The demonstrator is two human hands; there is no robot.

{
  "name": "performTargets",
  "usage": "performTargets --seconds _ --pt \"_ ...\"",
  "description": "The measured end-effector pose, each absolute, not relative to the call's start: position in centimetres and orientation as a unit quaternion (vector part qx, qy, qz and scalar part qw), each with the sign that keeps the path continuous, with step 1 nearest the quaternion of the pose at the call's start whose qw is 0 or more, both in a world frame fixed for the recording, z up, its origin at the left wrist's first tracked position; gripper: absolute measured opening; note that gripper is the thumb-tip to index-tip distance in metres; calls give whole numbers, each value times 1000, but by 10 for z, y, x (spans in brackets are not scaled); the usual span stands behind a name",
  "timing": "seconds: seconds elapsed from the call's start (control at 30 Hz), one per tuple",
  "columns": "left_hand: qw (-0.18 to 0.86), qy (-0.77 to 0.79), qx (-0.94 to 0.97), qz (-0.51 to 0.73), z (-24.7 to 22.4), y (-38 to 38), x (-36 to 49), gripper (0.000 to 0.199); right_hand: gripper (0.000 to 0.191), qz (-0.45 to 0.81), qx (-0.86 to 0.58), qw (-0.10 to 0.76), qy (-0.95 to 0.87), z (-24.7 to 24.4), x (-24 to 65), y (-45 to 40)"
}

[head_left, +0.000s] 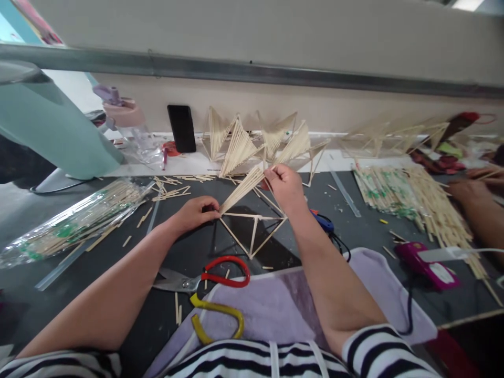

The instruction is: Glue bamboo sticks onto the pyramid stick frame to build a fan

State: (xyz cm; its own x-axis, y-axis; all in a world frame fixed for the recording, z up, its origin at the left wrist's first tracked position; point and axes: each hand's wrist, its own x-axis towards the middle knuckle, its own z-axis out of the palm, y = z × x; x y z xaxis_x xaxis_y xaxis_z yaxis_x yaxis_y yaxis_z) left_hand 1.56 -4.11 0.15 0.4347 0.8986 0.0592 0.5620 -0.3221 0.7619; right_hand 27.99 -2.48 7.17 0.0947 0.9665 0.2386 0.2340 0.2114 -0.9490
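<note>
A frame of thin wooden sticks [254, 236] stands on the dark table between my hands, with a fan of sticks [243, 190] rising at its back left. My left hand [199, 212] pinches the lower left corner, where the fan narrows. Around the top right end of the fan, the fingers of my right hand [284, 185] are closed. Scissors with one red and one yellow handle [226, 272] lie nearer my body. Behind the frame, several similar stick structures [238, 144] lean near the wall.
Bagged sticks [79, 220] lie at the left, near a bottle [134, 126] and a black phone [181, 128]. More sticks [417, 202] and a magenta tool [427, 265] are at the right. Another person's hands [478, 194] show at the right edge. A purple cloth [271, 304] covers the front.
</note>
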Motion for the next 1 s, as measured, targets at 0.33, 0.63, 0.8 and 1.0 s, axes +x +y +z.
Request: performTargets --seconds 0.33,0.63,0.8,1.0 --pt "315 499 765 259 28 -45 11 31 23 323 -484 552 -597 81 301 -18" --pt "347 495 723 333 129 -71 67 37 17 280 -347 597 -667 116 303 -48" --pt "449 429 700 353 149 -72 127 27 17 212 -309 595 -711 120 299 -57" --pt "426 447 691 377 156 -67 136 21 15 169 -302 597 -724 123 301 -55"
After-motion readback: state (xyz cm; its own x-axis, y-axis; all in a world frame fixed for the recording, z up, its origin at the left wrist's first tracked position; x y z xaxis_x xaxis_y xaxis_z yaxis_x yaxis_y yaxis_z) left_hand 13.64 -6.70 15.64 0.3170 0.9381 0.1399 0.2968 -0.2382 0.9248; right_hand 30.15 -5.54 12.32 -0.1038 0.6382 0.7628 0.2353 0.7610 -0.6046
